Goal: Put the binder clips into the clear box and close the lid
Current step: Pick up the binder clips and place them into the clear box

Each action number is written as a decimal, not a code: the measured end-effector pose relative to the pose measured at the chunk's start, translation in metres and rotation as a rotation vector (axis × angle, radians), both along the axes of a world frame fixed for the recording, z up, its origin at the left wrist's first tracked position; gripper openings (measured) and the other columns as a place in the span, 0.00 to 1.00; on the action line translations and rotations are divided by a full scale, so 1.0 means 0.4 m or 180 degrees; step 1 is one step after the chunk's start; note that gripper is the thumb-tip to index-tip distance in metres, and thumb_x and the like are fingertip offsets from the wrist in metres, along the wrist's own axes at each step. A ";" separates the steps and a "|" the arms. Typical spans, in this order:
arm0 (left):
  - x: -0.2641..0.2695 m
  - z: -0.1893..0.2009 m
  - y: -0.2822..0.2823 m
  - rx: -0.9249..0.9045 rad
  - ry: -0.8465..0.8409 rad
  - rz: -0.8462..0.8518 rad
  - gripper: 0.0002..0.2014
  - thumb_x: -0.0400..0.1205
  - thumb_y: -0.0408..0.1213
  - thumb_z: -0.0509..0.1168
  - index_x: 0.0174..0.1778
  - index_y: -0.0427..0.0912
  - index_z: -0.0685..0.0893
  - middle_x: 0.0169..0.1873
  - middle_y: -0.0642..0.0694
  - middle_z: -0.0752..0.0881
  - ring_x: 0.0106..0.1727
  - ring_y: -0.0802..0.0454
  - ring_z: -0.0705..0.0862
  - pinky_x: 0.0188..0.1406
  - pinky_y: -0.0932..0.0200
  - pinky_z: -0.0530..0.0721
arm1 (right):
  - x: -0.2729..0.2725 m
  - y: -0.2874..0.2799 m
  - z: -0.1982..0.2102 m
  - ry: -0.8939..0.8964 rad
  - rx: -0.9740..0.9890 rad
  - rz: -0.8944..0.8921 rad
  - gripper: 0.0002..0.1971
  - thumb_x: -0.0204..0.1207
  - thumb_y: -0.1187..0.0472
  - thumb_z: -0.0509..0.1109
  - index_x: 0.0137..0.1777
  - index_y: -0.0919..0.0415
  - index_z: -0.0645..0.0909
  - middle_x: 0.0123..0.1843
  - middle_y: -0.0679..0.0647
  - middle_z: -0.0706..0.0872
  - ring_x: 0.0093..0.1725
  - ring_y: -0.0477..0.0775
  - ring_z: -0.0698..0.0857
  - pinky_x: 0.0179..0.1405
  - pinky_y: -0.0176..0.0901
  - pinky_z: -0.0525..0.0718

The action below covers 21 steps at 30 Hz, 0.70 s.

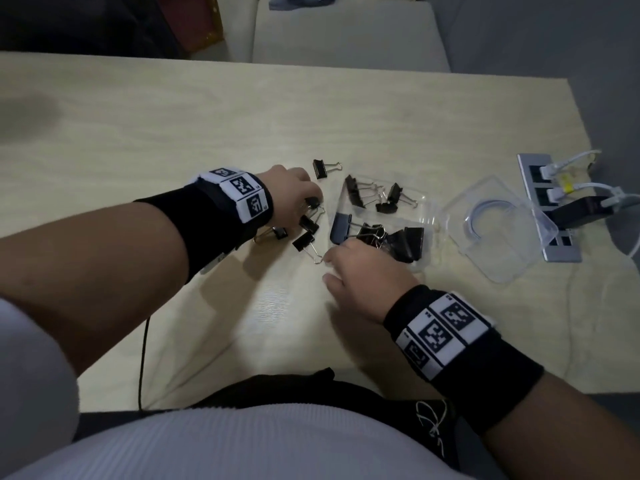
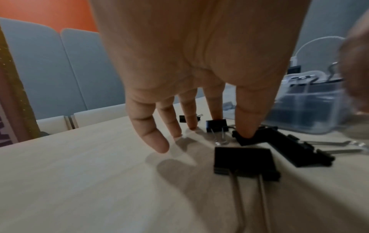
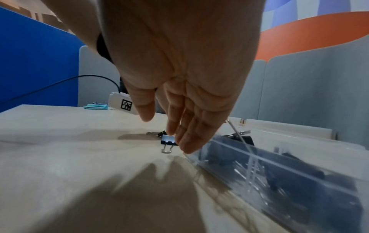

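The head view looks steeply down from above the seated person onto the table [image 1: 173, 126], taking in both forearms. The left wrist view sits low, close under the left hand [image 2: 189, 71], facing along its fingers. The right wrist view does likewise beneath the right hand [image 3: 179, 63]. All three share the clear box [image 1: 429, 216] and nearby binder clips [image 1: 304, 237].
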<state>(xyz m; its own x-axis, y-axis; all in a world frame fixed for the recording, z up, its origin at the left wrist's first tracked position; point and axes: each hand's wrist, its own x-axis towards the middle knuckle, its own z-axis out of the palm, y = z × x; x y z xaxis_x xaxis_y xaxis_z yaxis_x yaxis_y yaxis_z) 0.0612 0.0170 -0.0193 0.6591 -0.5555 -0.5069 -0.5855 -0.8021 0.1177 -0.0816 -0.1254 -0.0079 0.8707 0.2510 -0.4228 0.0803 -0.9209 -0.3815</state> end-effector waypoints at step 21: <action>-0.046 -0.020 0.038 0.0153 0.0238 0.0383 0.22 0.66 0.46 0.74 0.54 0.50 0.75 0.50 0.42 0.76 0.43 0.41 0.82 0.43 0.48 0.87 | 0.022 0.052 -0.119 -0.0640 -0.0378 0.0157 0.09 0.72 0.69 0.66 0.51 0.65 0.74 0.61 0.65 0.73 0.52 0.67 0.79 0.33 0.51 0.75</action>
